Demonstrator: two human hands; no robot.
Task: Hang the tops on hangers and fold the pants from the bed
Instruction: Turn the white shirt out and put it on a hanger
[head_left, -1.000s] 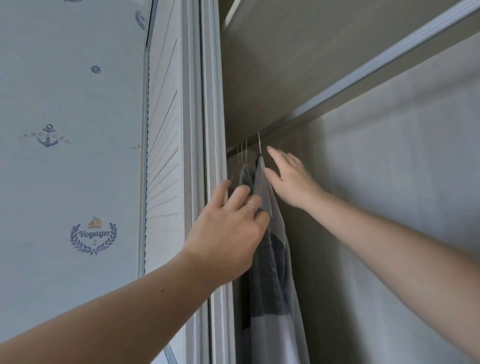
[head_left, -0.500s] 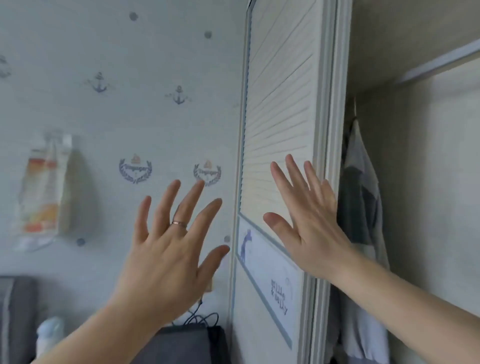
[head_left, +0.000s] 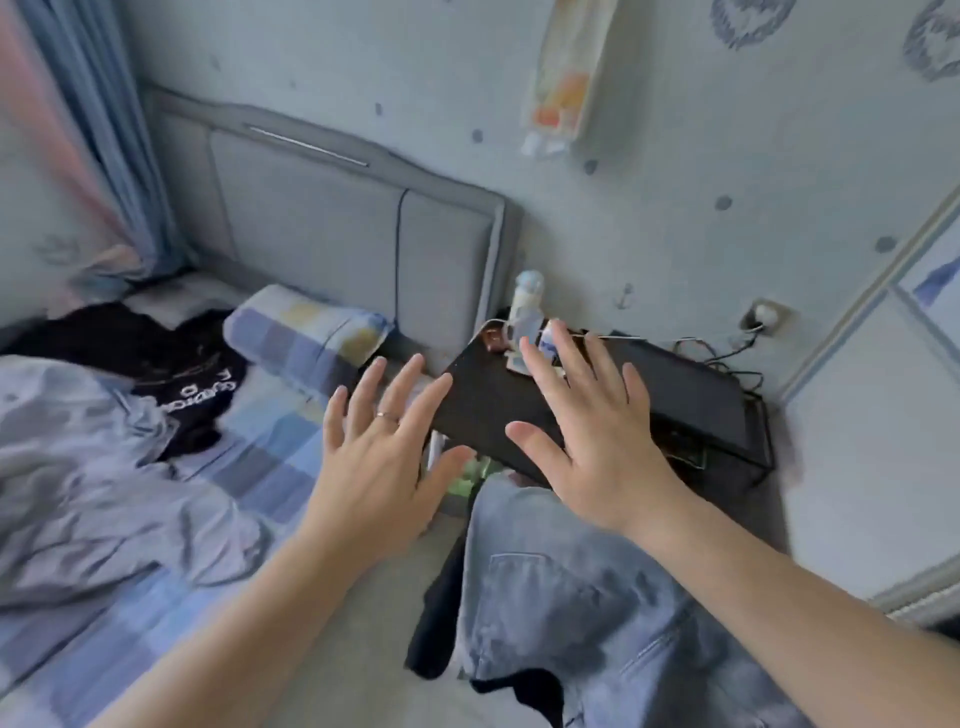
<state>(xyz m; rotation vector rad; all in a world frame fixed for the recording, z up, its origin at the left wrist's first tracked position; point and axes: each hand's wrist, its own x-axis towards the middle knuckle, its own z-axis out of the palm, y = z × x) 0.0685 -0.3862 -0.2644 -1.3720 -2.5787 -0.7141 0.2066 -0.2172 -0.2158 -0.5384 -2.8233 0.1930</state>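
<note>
A black top (head_left: 182, 374) with pale lettering lies crumpled on the bed (head_left: 270, 441), far left, just near of the checked pillow (head_left: 306, 338). To its near left a pale lilac garment (head_left: 78, 467) is heaped in loose folds over the blue-and-white checked sheet. Light blue jeans (head_left: 571, 597) lie near and to the right, at the bed's edge, with a dark piece of clothing (head_left: 441, 623) showing under their left side.

Both hands are in the air above these things, palms down, fingers spread wide, holding nothing. The left hand (head_left: 379, 467), with a ring on one finger, hovers over the edge of the bed between the sheet and the jeans. The right hand (head_left: 597, 447) hovers just right of it, above the far end of the jeans.

Beyond the hands a black flat case (head_left: 675, 395) rests tilted on a bedside stand, with a small white bottle (head_left: 524, 306) at its far end and cables trailing to a wall socket (head_left: 763, 317). The grey padded headboard (head_left: 337, 223) stands far behind the pillow, a blue curtain (head_left: 104, 130) at far left, and a white wardrobe door (head_left: 883, 415) at the right.
</note>
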